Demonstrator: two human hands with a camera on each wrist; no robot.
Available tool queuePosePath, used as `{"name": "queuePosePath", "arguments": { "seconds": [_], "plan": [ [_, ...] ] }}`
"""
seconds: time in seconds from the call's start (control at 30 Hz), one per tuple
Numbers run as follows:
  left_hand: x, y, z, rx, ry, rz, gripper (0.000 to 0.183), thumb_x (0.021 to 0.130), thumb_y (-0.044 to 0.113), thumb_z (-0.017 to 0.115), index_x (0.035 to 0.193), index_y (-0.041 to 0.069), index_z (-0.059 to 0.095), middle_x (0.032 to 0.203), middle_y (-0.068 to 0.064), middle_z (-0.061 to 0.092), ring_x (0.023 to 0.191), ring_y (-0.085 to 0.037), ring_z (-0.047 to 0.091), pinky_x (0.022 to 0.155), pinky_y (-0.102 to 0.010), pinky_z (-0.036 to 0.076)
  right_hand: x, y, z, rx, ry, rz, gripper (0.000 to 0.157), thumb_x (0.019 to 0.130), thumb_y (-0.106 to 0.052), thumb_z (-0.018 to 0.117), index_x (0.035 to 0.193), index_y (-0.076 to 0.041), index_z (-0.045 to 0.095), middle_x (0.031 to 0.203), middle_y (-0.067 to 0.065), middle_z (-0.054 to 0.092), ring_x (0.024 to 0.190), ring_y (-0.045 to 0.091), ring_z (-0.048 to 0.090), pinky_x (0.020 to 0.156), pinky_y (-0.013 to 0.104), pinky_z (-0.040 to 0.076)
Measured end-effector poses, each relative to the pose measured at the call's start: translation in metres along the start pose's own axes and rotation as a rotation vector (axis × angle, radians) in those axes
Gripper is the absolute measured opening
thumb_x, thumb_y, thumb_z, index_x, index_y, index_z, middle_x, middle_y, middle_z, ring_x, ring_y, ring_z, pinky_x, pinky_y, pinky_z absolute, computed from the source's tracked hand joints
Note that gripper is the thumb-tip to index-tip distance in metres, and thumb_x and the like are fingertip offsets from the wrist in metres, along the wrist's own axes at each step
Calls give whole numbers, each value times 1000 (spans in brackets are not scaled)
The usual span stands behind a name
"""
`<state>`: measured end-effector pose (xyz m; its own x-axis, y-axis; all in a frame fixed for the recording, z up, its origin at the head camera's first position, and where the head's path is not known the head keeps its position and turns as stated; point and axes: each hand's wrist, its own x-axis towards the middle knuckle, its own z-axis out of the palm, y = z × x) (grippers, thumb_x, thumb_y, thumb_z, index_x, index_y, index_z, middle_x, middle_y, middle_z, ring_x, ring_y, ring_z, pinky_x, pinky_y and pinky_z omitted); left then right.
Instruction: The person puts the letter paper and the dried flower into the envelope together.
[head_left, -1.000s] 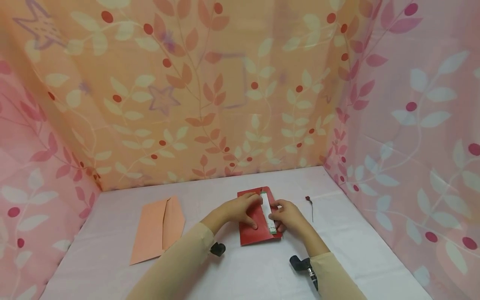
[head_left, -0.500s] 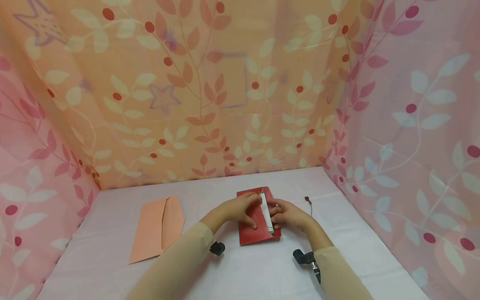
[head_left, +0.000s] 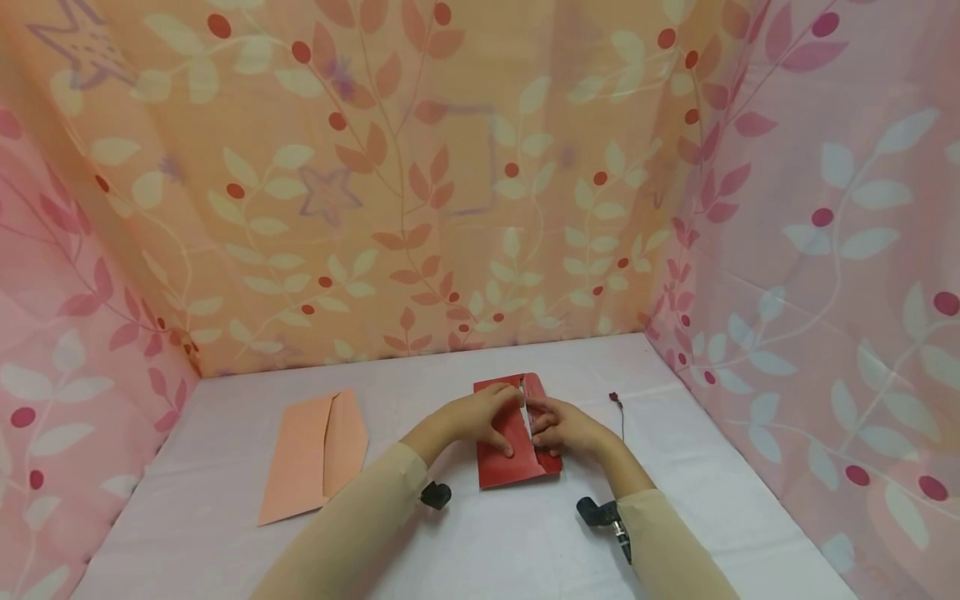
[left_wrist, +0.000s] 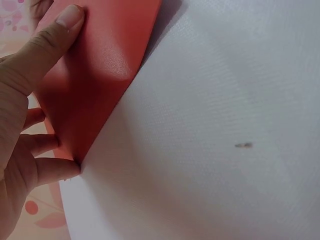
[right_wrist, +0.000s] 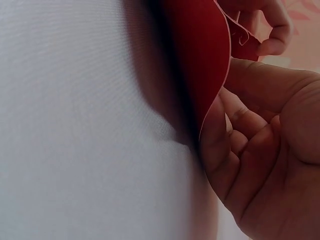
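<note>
In the head view a red envelope [head_left: 506,473] lies mid-table, its mouth and flap [head_left: 534,383] toward the right. My left hand [head_left: 476,417] grips its body; the left wrist view shows the thumb [left_wrist: 45,45] on the upper face and the other fingers along the edge. A narrow strip of a white card [head_left: 527,417] shows in the envelope's mouth. My right hand [head_left: 573,429] is at that mouth with curled fingers against the card's edge. Up close, the right thumb [right_wrist: 270,85] reaches over the envelope's pale-edged rim [right_wrist: 227,60]; what lies behind is hidden.
A peach envelope [head_left: 300,454] with its flap out lies on the left of the white-covered table [head_left: 517,550]. To the right is a small dark red flower on a thin stem [head_left: 617,400]. Patterned curtains [head_left: 420,183] close off the back and both sides.
The right hand has moved left over the envelope's mouth. The white strip of card has narrowed as the card slid further into the envelope. The left hand has stayed in place.
</note>
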<state>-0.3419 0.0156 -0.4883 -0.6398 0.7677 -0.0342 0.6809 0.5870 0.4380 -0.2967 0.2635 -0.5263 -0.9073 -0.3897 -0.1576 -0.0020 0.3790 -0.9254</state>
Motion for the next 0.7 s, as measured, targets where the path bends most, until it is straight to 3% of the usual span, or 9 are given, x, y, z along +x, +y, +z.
{"name": "queuePosePath", "arguments": {
  "seconds": [0.23,0.47,0.7],
  "plan": [
    [-1,2,-2,-13,-13,-4,89,74,53,89,147,30,44,157,0,40,139,-21,45,110,-48,47,2,-4,3,-14,23,37,76,90,-8,76,156,-21,41,92,9,71,74,19,65,63,31,56],
    [-1,1,-1,-29,-11,-10,87,73,54,89,145,33,43,157,1,39,139,-20,44,109,-46,48,8,-6,4,-35,23,40,79,87,-2,72,157,-19,39,82,6,70,67,16,61,56,28,52],
    [0,-2,0,-51,4,0,86,74,53,89,144,29,44,153,2,42,135,-17,46,109,-43,49,11,-9,4,-53,19,42,81,85,0,71,157,-17,38,75,5,66,63,16,59,55,29,51]
  ]
}}
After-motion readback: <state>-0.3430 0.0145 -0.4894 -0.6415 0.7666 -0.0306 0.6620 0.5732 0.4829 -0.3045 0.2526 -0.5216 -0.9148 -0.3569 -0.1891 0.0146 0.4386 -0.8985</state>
